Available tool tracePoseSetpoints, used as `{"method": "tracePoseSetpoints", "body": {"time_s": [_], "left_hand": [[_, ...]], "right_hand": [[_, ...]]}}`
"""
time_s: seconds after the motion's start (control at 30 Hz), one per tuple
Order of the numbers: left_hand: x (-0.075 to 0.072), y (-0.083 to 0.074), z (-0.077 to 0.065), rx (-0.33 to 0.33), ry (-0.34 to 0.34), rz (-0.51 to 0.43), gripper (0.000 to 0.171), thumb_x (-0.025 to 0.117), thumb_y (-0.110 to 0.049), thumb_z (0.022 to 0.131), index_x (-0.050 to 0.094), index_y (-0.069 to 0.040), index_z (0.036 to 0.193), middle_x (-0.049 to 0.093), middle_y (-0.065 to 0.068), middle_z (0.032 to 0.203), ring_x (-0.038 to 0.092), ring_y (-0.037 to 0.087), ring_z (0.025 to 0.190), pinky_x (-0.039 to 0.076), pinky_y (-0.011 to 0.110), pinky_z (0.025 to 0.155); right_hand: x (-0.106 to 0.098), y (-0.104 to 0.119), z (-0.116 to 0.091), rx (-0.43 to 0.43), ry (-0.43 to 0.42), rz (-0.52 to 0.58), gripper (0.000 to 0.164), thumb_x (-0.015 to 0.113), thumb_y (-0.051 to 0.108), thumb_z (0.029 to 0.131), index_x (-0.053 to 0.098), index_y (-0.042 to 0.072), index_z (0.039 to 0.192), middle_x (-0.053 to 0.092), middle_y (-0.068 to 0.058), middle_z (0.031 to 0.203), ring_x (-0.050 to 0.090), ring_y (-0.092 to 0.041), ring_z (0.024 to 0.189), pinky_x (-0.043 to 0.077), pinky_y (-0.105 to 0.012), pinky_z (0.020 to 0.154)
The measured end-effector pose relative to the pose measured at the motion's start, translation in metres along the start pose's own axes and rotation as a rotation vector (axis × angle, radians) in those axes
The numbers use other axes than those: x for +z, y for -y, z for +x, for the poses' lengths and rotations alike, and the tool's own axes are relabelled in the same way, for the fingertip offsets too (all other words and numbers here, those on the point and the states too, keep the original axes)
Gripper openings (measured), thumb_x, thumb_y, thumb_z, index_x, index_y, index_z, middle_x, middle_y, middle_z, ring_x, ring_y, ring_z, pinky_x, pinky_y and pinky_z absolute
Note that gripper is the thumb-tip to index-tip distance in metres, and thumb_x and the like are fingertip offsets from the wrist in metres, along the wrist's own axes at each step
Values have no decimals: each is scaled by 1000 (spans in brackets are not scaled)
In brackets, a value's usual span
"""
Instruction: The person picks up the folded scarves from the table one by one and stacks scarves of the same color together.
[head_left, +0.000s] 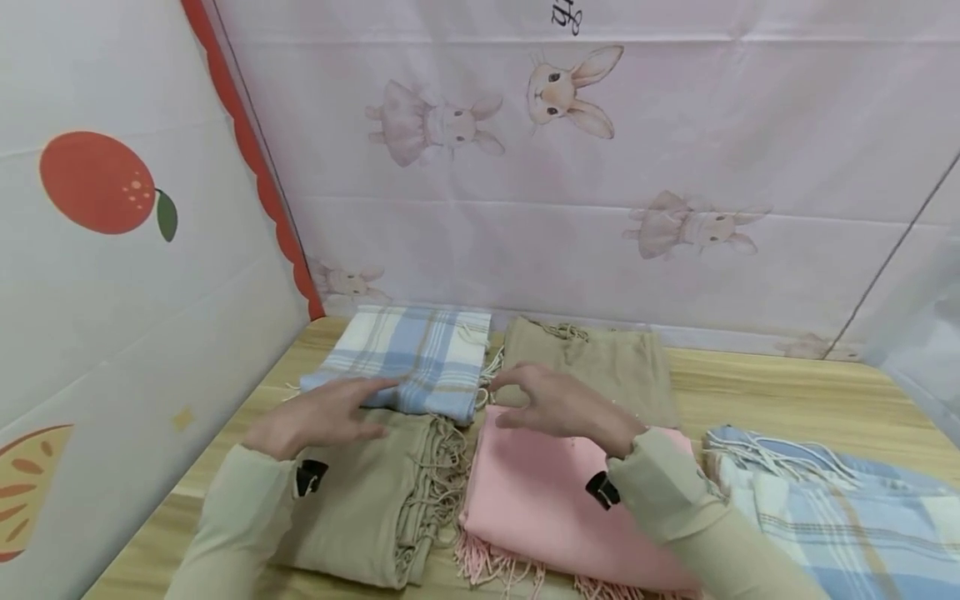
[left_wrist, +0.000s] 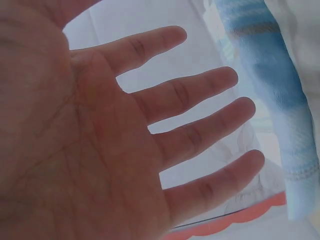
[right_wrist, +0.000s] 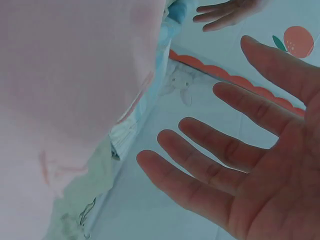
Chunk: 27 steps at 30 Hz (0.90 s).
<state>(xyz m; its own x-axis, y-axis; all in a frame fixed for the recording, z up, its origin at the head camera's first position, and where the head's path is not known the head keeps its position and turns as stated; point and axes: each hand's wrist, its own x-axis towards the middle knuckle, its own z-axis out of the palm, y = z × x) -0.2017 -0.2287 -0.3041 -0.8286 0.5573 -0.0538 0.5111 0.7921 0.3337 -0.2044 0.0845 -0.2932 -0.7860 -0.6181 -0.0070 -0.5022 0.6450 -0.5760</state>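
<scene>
My left hand (head_left: 324, 415) hovers over the olive-green folded scarf (head_left: 352, 492) and the near edge of the blue and white plaid scarf (head_left: 420, 354). In the left wrist view its fingers (left_wrist: 195, 137) are spread and hold nothing. Above the far edge of the pink folded scarf (head_left: 555, 500) is my right hand (head_left: 562, 404), just in front of a beige folded scarf (head_left: 600, 367). The right wrist view shows its fingers (right_wrist: 215, 150) apart, with nothing between them. Whether either hand touches cloth cannot be told. The right forearm covers part of the pink scarf.
Another blue plaid scarf (head_left: 847, 508) lies at the right, with its fringe on top. The wooden table (head_left: 787, 396) meets a rabbit-print cloth wall (head_left: 480, 242) at the back. A white panel (head_left: 150, 333) with fruit prints borders the left side.
</scene>
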Motion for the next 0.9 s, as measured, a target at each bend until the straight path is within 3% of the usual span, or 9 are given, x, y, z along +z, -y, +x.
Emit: {"method": "tracePoseSetpoints", "body": {"time_s": [0.4,0.7,0.9], "left_hand": [[1,-13,14,47,-14,20,64,71,-23,95,47,5,147,51,27,145,48,46,132,40,59,106],[4,-18,24,11,-9,5,60,69,-20,97,47,3,148,50,26,146,47,44,133,39,57,107],[6,-19,35,32,-29,-15,60,66,-19,98,45,2,150,50,24,147,48,42,133,40,56,108]], "right_hand": [[-15,-31,-9,-23,-57,-70,42,71,18,95,63,-2,132,62,-19,134,60,-43,116,51,-52,95],[-25,-49,-18,2,-103,-74,36,72,15,94,66,-2,125,63,-19,130,61,-42,113,52,-53,91],[-34,-58,-23,14,-110,-100,36,72,13,94,66,-1,127,63,-19,130,62,-43,112,52,-55,90]]}}
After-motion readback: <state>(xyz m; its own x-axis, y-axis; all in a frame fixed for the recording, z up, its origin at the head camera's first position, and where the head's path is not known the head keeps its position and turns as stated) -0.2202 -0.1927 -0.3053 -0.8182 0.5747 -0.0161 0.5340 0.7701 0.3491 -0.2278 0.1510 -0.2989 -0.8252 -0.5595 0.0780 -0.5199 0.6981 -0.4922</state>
